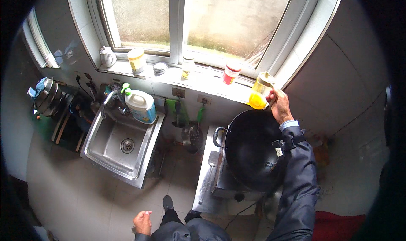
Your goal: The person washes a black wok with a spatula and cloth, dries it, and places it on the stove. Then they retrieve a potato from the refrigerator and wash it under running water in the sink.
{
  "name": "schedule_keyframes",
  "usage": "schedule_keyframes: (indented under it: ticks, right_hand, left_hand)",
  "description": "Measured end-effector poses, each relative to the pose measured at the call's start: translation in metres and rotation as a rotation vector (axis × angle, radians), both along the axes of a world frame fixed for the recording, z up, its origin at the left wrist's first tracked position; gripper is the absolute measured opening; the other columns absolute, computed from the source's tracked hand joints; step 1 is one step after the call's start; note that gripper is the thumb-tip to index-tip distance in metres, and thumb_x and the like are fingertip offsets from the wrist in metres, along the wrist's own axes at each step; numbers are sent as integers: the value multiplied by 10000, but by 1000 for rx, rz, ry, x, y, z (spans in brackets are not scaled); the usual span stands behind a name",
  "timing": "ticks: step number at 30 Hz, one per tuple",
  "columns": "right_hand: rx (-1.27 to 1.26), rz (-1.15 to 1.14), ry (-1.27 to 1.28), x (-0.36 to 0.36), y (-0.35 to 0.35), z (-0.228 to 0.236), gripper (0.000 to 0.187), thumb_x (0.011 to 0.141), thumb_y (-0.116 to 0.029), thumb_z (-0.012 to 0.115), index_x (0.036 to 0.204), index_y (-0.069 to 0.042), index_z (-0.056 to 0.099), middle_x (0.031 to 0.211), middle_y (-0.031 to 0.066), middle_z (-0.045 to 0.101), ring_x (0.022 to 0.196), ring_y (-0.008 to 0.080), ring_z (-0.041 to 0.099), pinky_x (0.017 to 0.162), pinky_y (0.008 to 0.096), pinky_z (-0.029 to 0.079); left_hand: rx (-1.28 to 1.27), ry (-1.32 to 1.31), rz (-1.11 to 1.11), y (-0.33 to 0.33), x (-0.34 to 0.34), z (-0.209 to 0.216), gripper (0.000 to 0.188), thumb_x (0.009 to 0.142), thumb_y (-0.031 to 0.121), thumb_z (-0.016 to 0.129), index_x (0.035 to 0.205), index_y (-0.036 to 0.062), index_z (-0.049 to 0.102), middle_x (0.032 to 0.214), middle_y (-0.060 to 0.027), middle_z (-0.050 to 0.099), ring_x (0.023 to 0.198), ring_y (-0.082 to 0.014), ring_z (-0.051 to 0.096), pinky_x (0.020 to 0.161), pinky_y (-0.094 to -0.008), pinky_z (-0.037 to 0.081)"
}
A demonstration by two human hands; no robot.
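My right hand (280, 107) reaches out to the right end of the windowsill, its fingers closed round the handle of a glass oil pot (257, 99). The pot has a metal lid and bright yellow oil in its lower part. Whether its base rests on the sill or hangs just off it, I cannot tell. Below my right forearm stands a large black wok (249, 150) on the stove, partly covered by the sleeve. My left hand (143, 222) is low near my body, fingers curled in, with nothing visible in it.
On the sill (207, 78) stand a red jar (231, 73), a small jar (187, 67), a yellow-labelled tub (136, 60) and a white pot (108, 56). A spatula (209, 173) lies left of the wok. Further left, a large white bottle (141, 105) sits behind the steel sink (139, 156).
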State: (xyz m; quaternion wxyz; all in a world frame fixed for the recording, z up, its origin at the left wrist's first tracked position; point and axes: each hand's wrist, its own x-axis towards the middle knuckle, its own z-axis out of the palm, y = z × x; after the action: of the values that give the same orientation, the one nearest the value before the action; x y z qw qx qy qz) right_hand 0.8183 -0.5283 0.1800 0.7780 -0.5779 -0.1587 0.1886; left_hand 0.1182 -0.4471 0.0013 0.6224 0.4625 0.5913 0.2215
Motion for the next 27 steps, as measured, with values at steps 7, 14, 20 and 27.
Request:
schedule_keyframes:
  ticks: [7, 14, 20, 27]
  right_hand:
    - [-230, 11, -159, -15, -8, 24, 287, 1044, -253, 598, 835, -58, 619, 726, -1, 519, 655, 118, 487, 646, 272, 441]
    - [-393, 113, -248, -28, -34, 41, 317, 1040, -275, 602, 789, -85, 632, 696, -25, 512, 631, 100, 434, 623, 266, 383]
    - [-340, -7, -196, -21, -26, 25, 282, 1034, -280, 603, 843, -79, 653, 715, -11, 538, 658, 108, 524, 655, 282, 465]
    - [-167, -52, -66, -4, -13, 25, 246, 1054, -276, 579, 907, -90, 641, 758, -25, 538, 674, 89, 526, 674, 277, 523]
  left_hand:
    - [-29, 17, 32, 2, -6, 2, 247, 1043, 240, 629, 978, 14, 705, 534, 36, 489, 409, -50, 415, 390, -239, 294]
    - [-27, -13, -65, 7, 10, 2, 247, 1041, 239, 633, 976, 13, 706, 522, 39, 483, 395, -54, 403, 378, -237, 286]
    - [-11, 9, -52, 2, -3, 3, 249, 1040, 246, 641, 960, 22, 713, 524, 44, 483, 398, -50, 404, 384, -229, 288]
    - [-13, -38, 55, -10, -21, -9, 255, 1041, 253, 647, 961, 19, 711, 538, 46, 493, 407, -46, 409, 386, -232, 291]
